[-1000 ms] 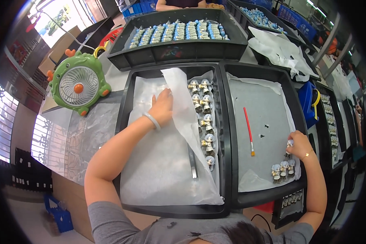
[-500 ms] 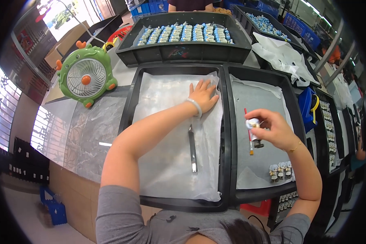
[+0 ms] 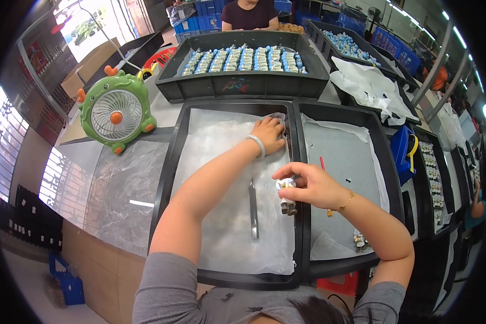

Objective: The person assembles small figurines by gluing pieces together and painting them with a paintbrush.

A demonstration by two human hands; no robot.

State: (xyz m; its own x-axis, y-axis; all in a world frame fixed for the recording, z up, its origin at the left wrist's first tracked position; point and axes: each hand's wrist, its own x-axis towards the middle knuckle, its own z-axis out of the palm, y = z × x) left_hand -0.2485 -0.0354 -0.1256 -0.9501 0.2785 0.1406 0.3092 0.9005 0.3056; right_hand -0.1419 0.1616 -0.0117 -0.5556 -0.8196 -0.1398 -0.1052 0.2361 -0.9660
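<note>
Right hand [image 3: 316, 186]: has moved left since half a second ago, from above the right tray [image 3: 329, 265] to the right side of the left tray [image 3: 243, 281]; thumb and fingertips pinch a figurine [image 3: 288, 198].
Figurine: pale head up, dark feet down, at the left tray's right side; whether it touches anything beneath, I cannot tell.
Left hand [image 3: 268, 135]: palm down at the upper right corner of the white sheet [image 3: 216, 237], fingers spread and slightly bent; whether they grip its edge, I cannot tell.
White sheet: spread over most of the left tray; a second ago its right side was folded back, baring figurines.
Metal tool [image 3: 254, 213]: lies lengthwise on the sheet.
Brush [image 3: 322, 162]: red-handled, in the right tray, partly hidden by the right hand.
Standing group [image 3: 360, 241]: near the right tray's lower edge, now mostly behind the right forearm.
Markings: reddish marks on the far tray [image 3: 200, 87], too small to read.
</note>
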